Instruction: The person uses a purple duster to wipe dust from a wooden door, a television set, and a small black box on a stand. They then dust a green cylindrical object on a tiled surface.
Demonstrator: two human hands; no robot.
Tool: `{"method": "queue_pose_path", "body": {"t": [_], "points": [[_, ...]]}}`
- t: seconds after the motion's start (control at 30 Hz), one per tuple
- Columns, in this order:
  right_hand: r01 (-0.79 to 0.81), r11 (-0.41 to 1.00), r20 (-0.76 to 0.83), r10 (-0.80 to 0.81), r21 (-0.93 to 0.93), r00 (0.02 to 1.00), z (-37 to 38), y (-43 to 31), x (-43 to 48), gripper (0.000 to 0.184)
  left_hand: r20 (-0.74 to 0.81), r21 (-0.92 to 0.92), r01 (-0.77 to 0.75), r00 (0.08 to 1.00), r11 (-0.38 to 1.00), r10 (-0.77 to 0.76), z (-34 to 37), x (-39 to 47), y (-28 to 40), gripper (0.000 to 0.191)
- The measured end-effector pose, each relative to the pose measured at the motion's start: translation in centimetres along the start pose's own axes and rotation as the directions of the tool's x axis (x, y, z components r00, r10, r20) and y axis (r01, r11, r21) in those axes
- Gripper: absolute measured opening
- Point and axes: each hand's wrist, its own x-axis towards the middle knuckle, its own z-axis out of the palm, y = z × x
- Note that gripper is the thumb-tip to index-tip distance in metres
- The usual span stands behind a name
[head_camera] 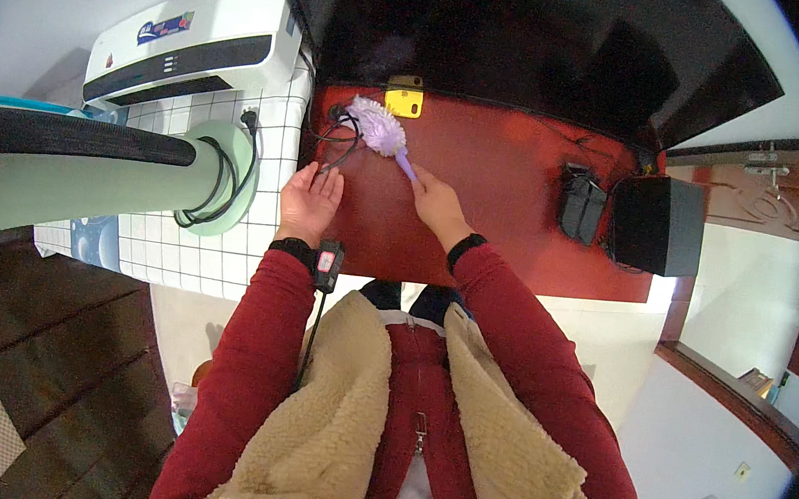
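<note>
My right hand grips the purple handle of a fluffy lilac duster. The duster's head lies over the left rear part of a red-brown tabletop, below a large black television screen. A looped black cable crosses in front of the duster head and runs down to the fingers of my left hand. That hand is palm up, its fingers slightly curled at the cable. Just behind the duster, a yellow phone case with camera cut-outs rests against the screen's lower edge.
At the left, a white heater-like unit and a tall pale green appliance with a coiled cord stand on a checked cloth. A black speaker-like box and a smaller black device sit at the right, with wires around them.
</note>
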Motion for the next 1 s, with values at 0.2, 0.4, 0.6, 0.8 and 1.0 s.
{"method": "queue_pose_path", "body": {"t": [0.2,0.4,0.6,0.8,1.0], "points": [[0.081,0.992,0.708,0.014,-0.101,0.706,-1.7,0.9,-4.7,0.038,0.086,0.073,0.022,0.996,0.997,-0.029,1.4,-1.0,1.9,0.038],[-0.344,0.938,0.291,0.318,0.041,0.902,-11.5,7.9,-10.0,0.036,0.017,0.21,0.149,0.988,0.966,-0.156,0.5,0.3,1.4,0.053],[-0.638,0.763,0.243,0.642,-0.106,0.727,-12.0,8.9,-15.3,0.035,-0.134,0.35,0.245,0.968,0.904,-0.211,0.9,1.6,-1.9,0.045],[-0.549,0.828,0.218,0.517,0.118,0.827,-13.1,8.5,-17.5,0.035,-0.042,0.408,0.252,0.965,0.877,-0.258,3.4,1.5,-3.4,0.044],[-0.261,0.925,0.18,0.317,-0.277,0.931,-15.8,8.5,-16.5,0.035,-0.027,0.377,0.248,0.966,0.892,-0.257,7.5,2.2,-4.0,0.037]]}}
